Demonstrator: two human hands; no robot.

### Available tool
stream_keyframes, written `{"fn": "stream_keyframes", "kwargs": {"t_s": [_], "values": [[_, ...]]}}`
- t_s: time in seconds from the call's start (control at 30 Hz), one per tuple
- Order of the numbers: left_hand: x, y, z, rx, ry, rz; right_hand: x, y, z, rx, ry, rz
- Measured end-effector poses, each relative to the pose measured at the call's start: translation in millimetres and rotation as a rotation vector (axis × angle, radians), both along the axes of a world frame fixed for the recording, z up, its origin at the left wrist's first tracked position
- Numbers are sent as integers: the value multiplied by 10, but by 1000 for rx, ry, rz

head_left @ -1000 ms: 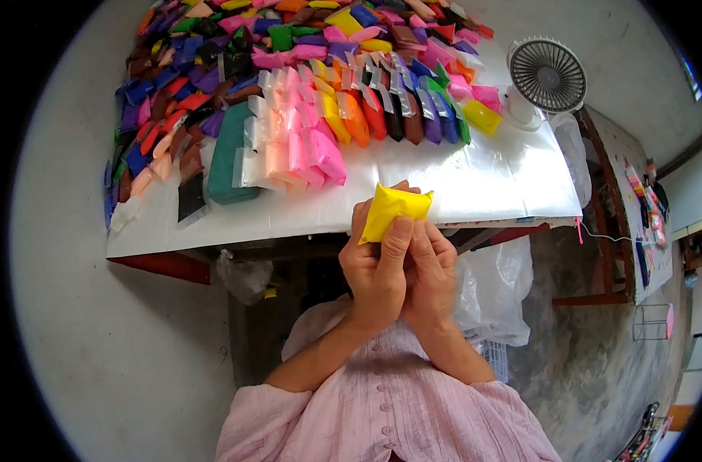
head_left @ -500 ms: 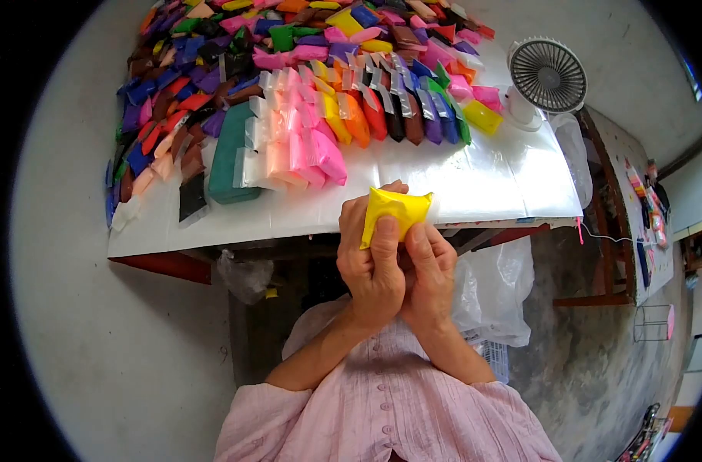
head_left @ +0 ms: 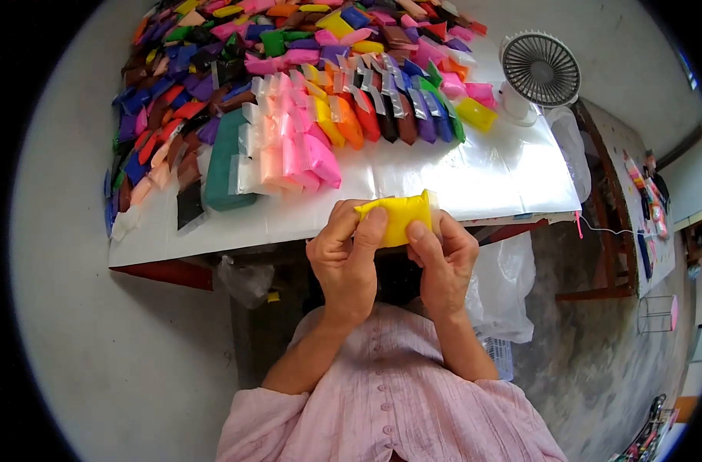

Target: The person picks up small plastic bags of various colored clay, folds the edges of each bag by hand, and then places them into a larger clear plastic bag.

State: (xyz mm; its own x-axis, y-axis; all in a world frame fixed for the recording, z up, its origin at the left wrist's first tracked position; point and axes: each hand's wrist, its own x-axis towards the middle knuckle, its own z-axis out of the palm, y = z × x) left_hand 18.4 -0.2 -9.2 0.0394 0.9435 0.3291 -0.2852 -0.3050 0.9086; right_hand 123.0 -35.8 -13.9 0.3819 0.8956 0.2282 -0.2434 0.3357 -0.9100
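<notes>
A soft yellow packet (head_left: 402, 219) with a clear edge strip on its right end is held up in front of the table's near edge. My left hand (head_left: 346, 254) grips its left end, thumb on top and fingers curled behind. On the right end my right hand (head_left: 443, 258) pinches it the same way. Beyond the hands, packets stand in overlapping rows by colour: pink packets (head_left: 320, 160), yellow, orange (head_left: 348, 127), red, black, brown, purple, blue and green (head_left: 452, 115). What the packets contain is hidden by their wrapping.
A heap of loose coloured packets (head_left: 189, 69) covers the back and left of the silver-covered table (head_left: 412, 173). A dark green block (head_left: 226, 165) stands beside the rows. At the right is a small fan (head_left: 539, 73). Plastic bags (head_left: 505, 285) hang below the table edge.
My hands have moved apart, the left one leftward and the right one rightward. The yellow packet is now held by its two ends and lies more level.
</notes>
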Motion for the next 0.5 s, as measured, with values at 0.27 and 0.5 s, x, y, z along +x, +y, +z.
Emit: {"fn": "stream_keyframes", "kwargs": {"t_s": [0.27,0.5], "values": [[-150,-10,148,-177,41,-222,234,28,183,-37,-189,50],[-121,-64,81,-82,75,-208,259,110,135,53,-290,-23]]}}
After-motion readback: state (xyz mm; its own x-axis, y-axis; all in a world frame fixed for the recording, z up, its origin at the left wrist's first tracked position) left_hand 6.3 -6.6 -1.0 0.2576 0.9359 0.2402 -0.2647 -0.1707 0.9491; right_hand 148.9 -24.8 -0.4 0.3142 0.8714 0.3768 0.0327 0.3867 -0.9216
